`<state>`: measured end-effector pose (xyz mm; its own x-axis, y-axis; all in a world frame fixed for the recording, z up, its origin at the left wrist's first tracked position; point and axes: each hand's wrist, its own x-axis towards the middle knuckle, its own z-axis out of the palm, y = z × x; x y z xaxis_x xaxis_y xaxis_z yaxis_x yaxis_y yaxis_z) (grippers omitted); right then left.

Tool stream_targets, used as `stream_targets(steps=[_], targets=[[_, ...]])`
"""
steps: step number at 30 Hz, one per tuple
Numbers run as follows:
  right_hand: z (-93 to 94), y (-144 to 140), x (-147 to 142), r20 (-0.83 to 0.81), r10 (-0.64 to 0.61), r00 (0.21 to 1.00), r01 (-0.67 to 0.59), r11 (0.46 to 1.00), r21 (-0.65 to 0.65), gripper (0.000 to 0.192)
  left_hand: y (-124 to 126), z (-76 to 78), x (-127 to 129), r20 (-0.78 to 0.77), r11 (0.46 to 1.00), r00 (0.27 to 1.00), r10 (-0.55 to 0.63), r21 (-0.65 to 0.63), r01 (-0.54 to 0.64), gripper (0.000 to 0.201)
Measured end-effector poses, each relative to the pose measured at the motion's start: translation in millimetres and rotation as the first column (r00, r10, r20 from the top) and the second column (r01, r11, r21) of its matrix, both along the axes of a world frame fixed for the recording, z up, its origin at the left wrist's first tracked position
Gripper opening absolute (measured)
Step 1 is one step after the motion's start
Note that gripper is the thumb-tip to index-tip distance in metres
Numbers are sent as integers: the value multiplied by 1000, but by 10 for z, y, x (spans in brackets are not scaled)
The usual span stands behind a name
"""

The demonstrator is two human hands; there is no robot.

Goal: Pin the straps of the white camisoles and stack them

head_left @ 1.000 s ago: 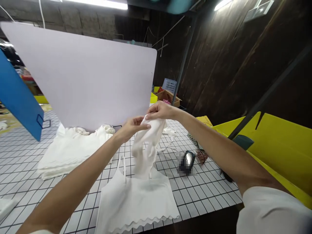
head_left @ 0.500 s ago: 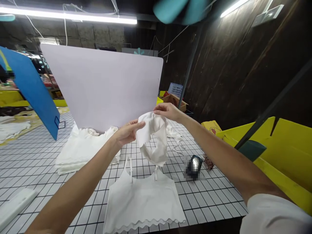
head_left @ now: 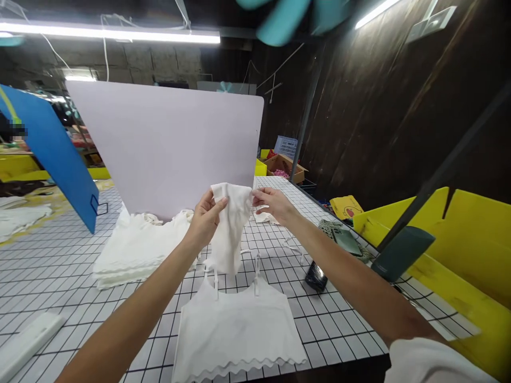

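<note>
A folded-over white garment point(head_left: 228, 226) hangs above the table, its exact kind hard to make out. My left hand point(head_left: 205, 215) pinches its upper left part, thumb in front. At the upper right edge, my right hand point(head_left: 273, 205) has its fingertips bent against the cloth. Just below lies a white camisole top point(head_left: 239, 330) with thin straps and a wavy hem, spread flat near the table's front edge. To the left is a stack of similar white tops point(head_left: 139, 247). White scraps of cloth point(head_left: 266, 215) lie behind my right hand.
A white board point(head_left: 171, 143) stands behind the stack, a blue board point(head_left: 59, 154) farther left. On the grid-patterned table point(head_left: 339, 324) are a black phone-like object point(head_left: 316, 276) and a white bar-shaped object point(head_left: 32, 340). Yellow bins point(head_left: 471, 250) line the right side.
The garment has gone from an open loop to a narrower hanging fold and shifted left. My right hand has come down to its right edge; my left hand has moved slightly left.
</note>
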<state>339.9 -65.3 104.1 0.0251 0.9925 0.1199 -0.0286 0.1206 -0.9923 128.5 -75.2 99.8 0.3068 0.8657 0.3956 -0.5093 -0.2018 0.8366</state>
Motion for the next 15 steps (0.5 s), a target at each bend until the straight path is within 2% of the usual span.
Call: stream_targets(steps=[2,5,8,11,13,14,15], targets=[[-36,0,-45,22,49,999,-48,997,-59,44,-15,13,-29,-7,1000,1000,17,14,-17,44],[-120,-26,-187,-100,191,976,-197,979,-55,53,-38,5,-41,-31,1000,1000,1,25,0,48],[-99,7,-283,-204,167,965,-161,986,47,43,-60,-66,-91,-75,998,997,27,53,-23,49],[76,66,-277,-192,139,971,-133,990,45,39,-13,-130,-203,-236,979,956,172,149,-140,34],[241,72,-269,-83,231,969,-231,973,6,39,78,-113,-244,-252,937,913,321,226,-267,41],[329,61,-275,1,310,951,-310,950,-25,39,136,-81,-239,-214,921,909,358,239,-306,45],[419,42,-287,90,398,913,-394,917,-57,39,196,-38,-216,-174,927,924,340,227,-298,46]])
